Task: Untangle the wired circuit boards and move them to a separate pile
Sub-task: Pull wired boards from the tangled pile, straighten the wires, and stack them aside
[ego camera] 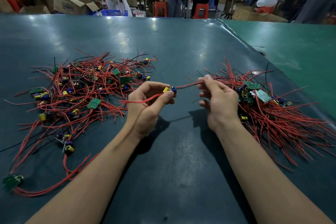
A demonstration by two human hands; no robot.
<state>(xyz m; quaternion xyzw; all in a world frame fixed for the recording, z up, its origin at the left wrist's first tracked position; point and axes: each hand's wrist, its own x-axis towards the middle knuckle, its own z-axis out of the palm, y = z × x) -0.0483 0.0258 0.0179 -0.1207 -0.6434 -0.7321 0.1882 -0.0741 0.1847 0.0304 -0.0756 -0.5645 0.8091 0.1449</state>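
On the table [181, 45], a tangled pile [81, 87] is lying at the left and a second pile [272, 111] at the right; between them both hands are holding one board [171, 90].

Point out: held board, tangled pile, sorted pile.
held board [171, 90], head view, blue and yellow parts at left fingertips
tangled pile [87, 89], head view, its wire mass
sorted pile [276, 112], head view, its red wires

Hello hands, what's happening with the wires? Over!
Left hand pinches one circuit board. Right hand pinches its red wire, stretched between. Tangled pile left, sorted pile right. Nothing blocking.
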